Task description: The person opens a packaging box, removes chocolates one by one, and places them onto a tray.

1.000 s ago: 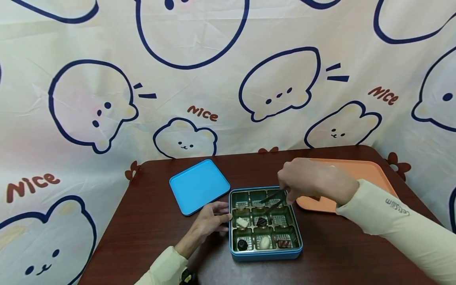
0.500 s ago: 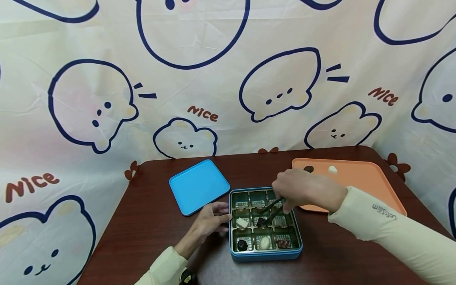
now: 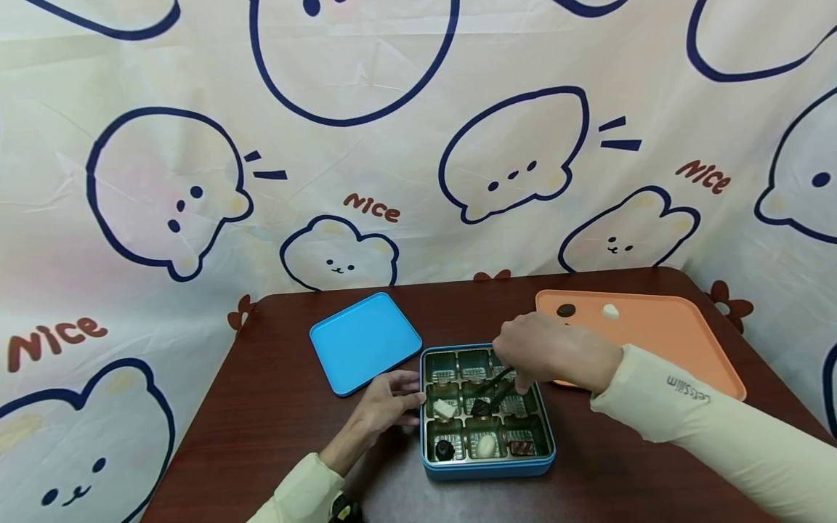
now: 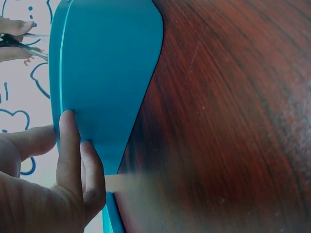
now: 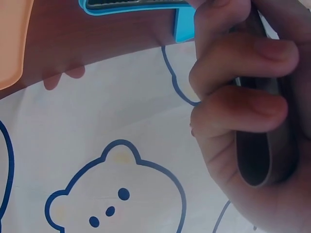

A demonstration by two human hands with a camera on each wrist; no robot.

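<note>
A blue tin box (image 3: 490, 471) with a gold nine-compartment insert stands on the table. My right hand (image 3: 556, 352) reaches over its right back part and grips dark tongs (image 5: 253, 158), fingers curled round the handle. The tong tips come down at a dark chocolate (image 3: 480, 407) in the middle compartment. Against the tin's left wall, my left hand (image 3: 386, 403) rests with fingers fairly straight, fingertips on the side and thumb at the rim. A white square chocolate (image 3: 445, 409) lies left of the dark one. The front row has a round dark chocolate (image 3: 445, 450), a white oval one (image 3: 487, 445) and a striped brown one (image 3: 522, 447).
A flat blue lid (image 3: 366, 341) lies behind the tin to the left. At the back right is an orange tray (image 3: 680, 341), bearing a dark oval piece (image 3: 566, 310) and a white piece (image 3: 610, 311); my right forearm covers its front part. A printed cloth hangs behind the table.
My right hand has moved left and a little toward me, bringing the tong tips to the dark chocolate in the middle compartment. The left hand has stayed on the tin.
</note>
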